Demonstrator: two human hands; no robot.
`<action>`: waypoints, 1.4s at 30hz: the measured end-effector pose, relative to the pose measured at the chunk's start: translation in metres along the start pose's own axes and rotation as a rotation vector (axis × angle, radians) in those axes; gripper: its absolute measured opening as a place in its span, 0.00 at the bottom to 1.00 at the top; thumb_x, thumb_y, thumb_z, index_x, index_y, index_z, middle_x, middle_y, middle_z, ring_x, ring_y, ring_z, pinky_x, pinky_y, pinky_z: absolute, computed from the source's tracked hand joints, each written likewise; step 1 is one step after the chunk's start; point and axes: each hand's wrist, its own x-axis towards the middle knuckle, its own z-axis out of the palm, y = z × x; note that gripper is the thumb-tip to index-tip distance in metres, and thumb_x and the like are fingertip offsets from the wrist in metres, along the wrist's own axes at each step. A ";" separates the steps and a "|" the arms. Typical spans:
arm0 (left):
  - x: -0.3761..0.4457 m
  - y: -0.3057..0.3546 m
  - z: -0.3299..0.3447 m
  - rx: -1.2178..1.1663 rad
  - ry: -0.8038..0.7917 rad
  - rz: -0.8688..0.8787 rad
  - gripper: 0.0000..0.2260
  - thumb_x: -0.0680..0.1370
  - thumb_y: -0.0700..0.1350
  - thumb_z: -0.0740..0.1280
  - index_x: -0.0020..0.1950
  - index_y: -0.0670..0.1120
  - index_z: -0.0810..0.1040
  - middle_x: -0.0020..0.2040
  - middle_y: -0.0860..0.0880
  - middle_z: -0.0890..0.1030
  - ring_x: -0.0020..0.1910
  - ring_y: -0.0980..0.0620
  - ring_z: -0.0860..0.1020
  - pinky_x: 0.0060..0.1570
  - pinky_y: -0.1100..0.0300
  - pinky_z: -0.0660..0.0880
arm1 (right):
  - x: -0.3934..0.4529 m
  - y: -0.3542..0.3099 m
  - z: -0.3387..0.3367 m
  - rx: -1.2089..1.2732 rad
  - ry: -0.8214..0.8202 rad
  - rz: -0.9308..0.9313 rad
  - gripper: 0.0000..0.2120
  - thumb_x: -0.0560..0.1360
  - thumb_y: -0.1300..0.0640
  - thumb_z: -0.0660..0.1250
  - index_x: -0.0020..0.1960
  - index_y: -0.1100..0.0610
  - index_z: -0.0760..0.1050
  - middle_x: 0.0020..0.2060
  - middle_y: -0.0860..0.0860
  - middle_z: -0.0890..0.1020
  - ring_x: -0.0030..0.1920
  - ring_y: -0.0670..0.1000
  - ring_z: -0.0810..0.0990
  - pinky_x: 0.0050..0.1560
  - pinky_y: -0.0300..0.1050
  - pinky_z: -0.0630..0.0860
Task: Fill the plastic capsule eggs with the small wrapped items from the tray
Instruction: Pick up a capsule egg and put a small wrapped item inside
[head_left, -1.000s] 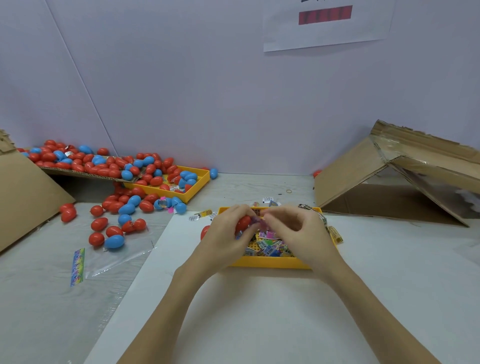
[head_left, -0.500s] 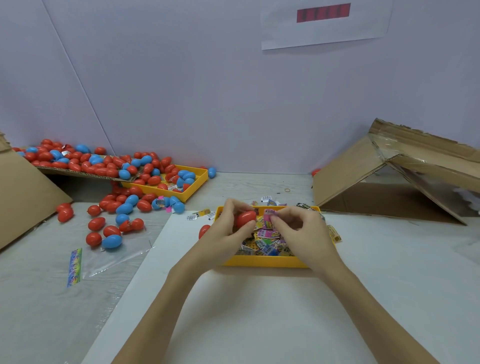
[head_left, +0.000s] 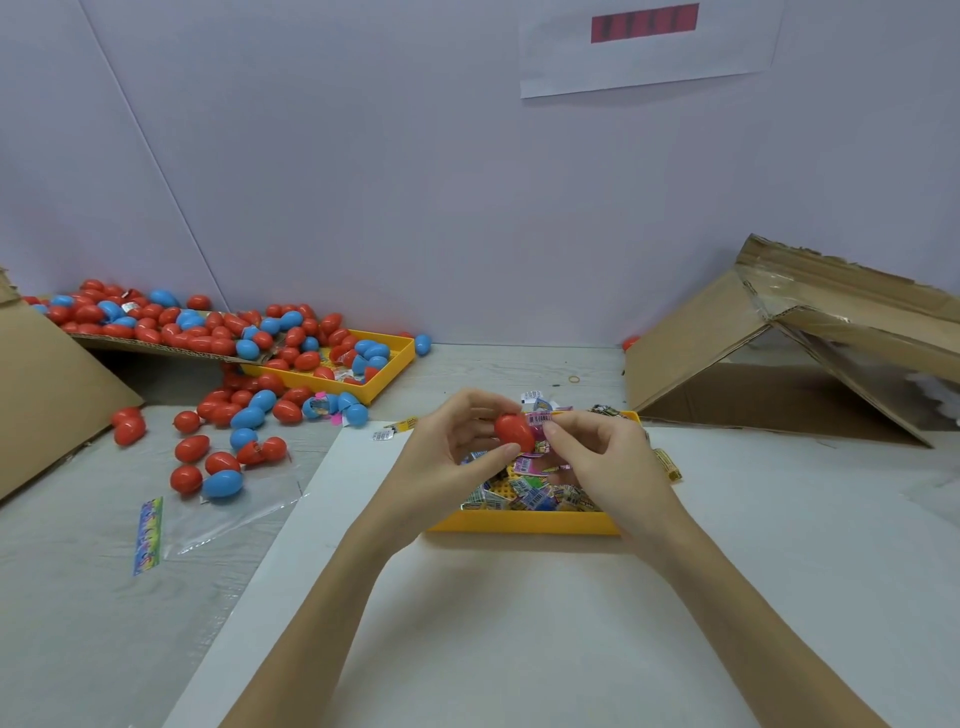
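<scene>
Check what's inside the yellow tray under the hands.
The yellow tray holds a heap of small wrapped items on a studded floor. The left hand and right hand cover its far part.

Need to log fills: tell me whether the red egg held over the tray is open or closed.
Cannot tell. The red egg looks whole, pinched by left hand, but right hand and a pink packet hide its right side.

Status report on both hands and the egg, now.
Left hand grips red egg over near yellow tray. Right hand pinches pink wrapped item at the egg. Nothing blocking.
</scene>
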 end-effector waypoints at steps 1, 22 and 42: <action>0.000 0.000 0.000 -0.025 -0.010 0.001 0.15 0.77 0.38 0.74 0.61 0.49 0.78 0.56 0.53 0.84 0.57 0.51 0.83 0.54 0.63 0.79 | 0.000 0.000 0.000 -0.002 0.011 -0.004 0.07 0.81 0.61 0.68 0.48 0.56 0.84 0.40 0.53 0.87 0.41 0.53 0.88 0.40 0.43 0.84; 0.002 -0.004 0.007 -0.080 0.129 -0.011 0.08 0.79 0.42 0.71 0.57 0.48 0.79 0.53 0.53 0.85 0.54 0.53 0.84 0.50 0.63 0.81 | -0.003 0.002 0.004 -0.025 0.044 -0.052 0.09 0.82 0.55 0.66 0.48 0.48 0.85 0.40 0.49 0.88 0.42 0.52 0.88 0.43 0.47 0.85; 0.002 -0.003 0.010 -0.053 0.169 -0.014 0.13 0.77 0.44 0.74 0.60 0.54 0.80 0.53 0.58 0.84 0.56 0.57 0.83 0.48 0.66 0.80 | -0.004 0.000 0.010 0.282 0.110 0.017 0.10 0.78 0.59 0.72 0.57 0.61 0.84 0.47 0.53 0.88 0.49 0.51 0.88 0.52 0.41 0.83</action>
